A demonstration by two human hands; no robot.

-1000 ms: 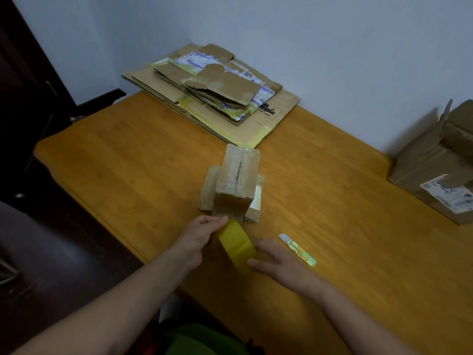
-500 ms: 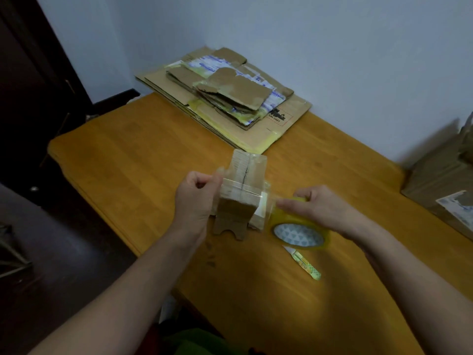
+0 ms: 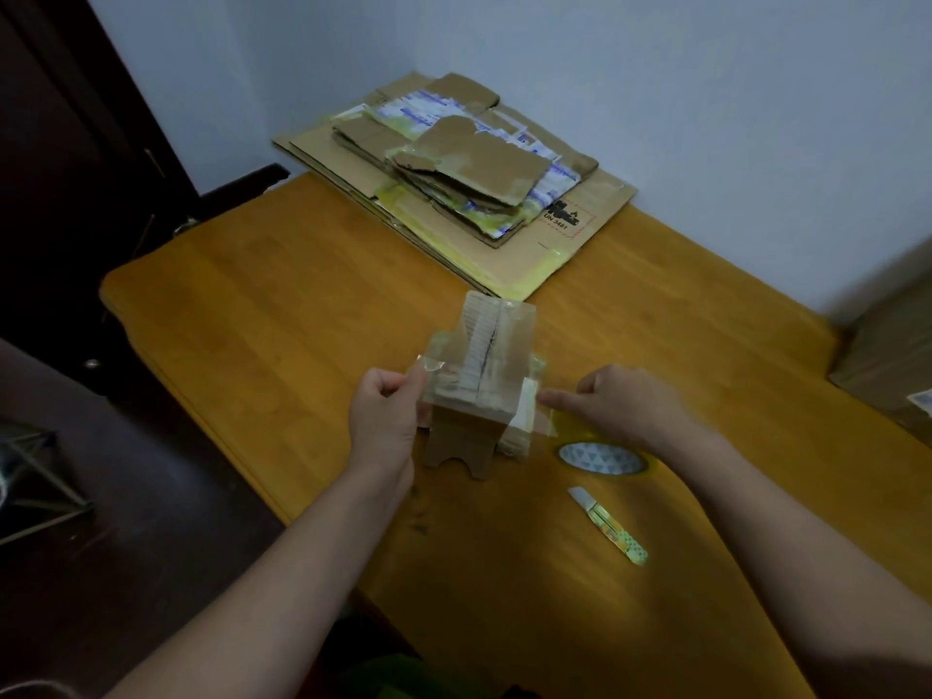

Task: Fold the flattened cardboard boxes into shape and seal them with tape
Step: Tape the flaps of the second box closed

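Box: small cardboard box (image 3: 484, 375) stands on the bench (image 3: 282, 295) between both grips, clear tape (image 3: 432, 364) across it.
Left grip (image 3: 386, 416): curled, pinching the tape's end.
Right grip (image 3: 625, 406): curled round the tape roll (image 3: 600, 459), which it half hides.
Beyond: flattened cardboard stack (image 3: 454, 179); a carton (image 3: 892, 355) to the right, cut off and blurred.

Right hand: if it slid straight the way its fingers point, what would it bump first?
Most likely the box. The right hand, gripping tape, points its fingertips left at the box's side, almost touching. Depth is hard to judge.
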